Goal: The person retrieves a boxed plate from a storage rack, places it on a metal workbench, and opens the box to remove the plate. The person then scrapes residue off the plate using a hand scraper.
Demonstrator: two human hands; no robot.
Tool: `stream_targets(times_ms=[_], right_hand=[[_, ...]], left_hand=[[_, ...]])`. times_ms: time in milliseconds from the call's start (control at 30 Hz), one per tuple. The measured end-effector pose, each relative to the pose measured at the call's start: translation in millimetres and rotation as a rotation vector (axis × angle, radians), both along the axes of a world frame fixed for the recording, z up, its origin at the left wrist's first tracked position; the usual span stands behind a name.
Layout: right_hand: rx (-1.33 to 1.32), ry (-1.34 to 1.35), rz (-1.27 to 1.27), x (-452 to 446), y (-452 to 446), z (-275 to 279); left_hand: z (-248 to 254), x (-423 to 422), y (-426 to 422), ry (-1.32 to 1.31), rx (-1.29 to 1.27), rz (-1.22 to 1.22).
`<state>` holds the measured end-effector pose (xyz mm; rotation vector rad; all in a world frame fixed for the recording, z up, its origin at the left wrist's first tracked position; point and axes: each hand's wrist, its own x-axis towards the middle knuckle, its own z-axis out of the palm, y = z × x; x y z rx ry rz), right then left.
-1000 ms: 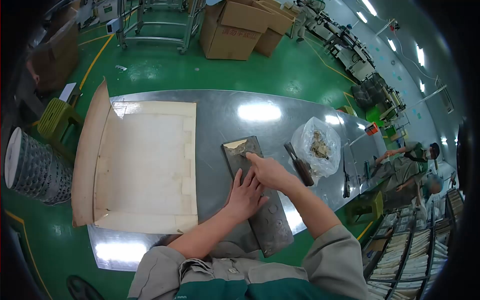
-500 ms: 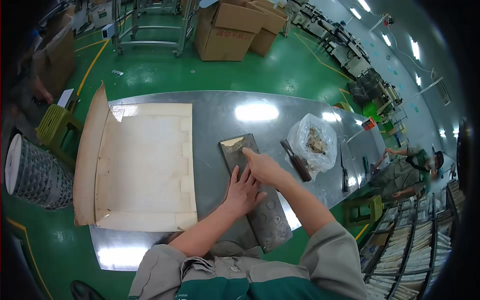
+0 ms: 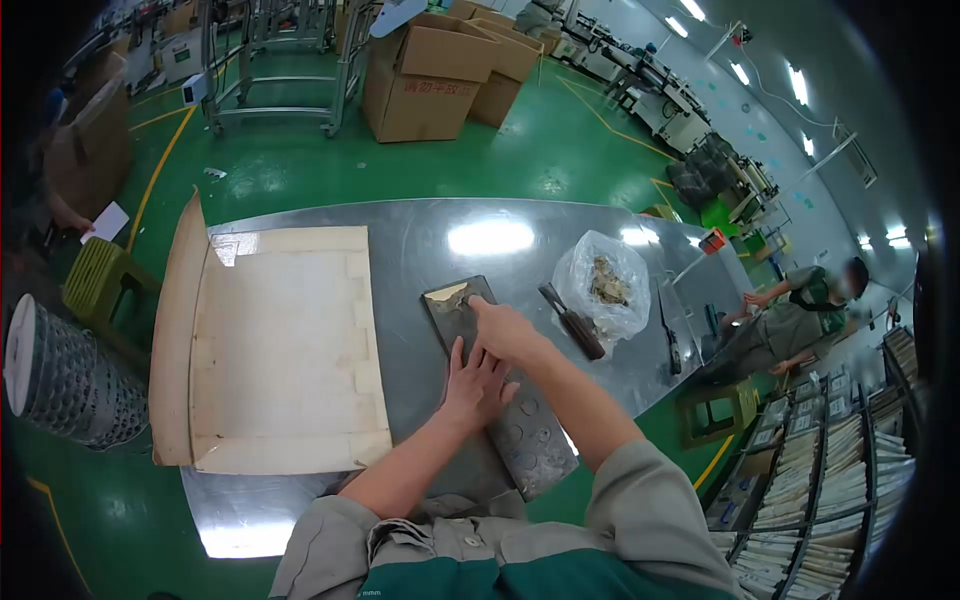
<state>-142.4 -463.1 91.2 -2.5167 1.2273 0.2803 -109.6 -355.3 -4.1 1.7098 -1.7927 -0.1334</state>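
Pressing on a dark slab (image 3: 540, 445), the left hand (image 3: 474, 388) is fairly flat, fingers slightly spread, gripping nothing. The right hand (image 3: 508, 332) points its index finger beside the tan patch (image 3: 446, 296) at the slab's far end; can't tell if its curled fingers hold anything. Slab's near end reaches the metal table's (image 3: 410, 250) edge, bare metal leftward before the pale sheet (image 3: 285, 350). Cardboard box (image 3: 425, 105) reads 请勿平放 in red.

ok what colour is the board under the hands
The board is dark grey, best seen in the head view.
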Motion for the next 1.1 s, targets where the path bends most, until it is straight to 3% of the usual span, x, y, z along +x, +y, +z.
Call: stream_targets(times_ms=[133, 567, 1100], right_hand=[[0.007, 0.057, 0.025, -10, 9, -2], [-0.021, -0.086, -0.004, 1, -3, -8], [0.024, -0.04, 0.109, 2, -6, -1]], left_hand=[[-2, 0, -1, -0.008, -0.103, 0.039], [4, -1, -1, -0.09, 0.005, 0.045], [4, 3, -4, -0.056, -0.038, 0.051]])
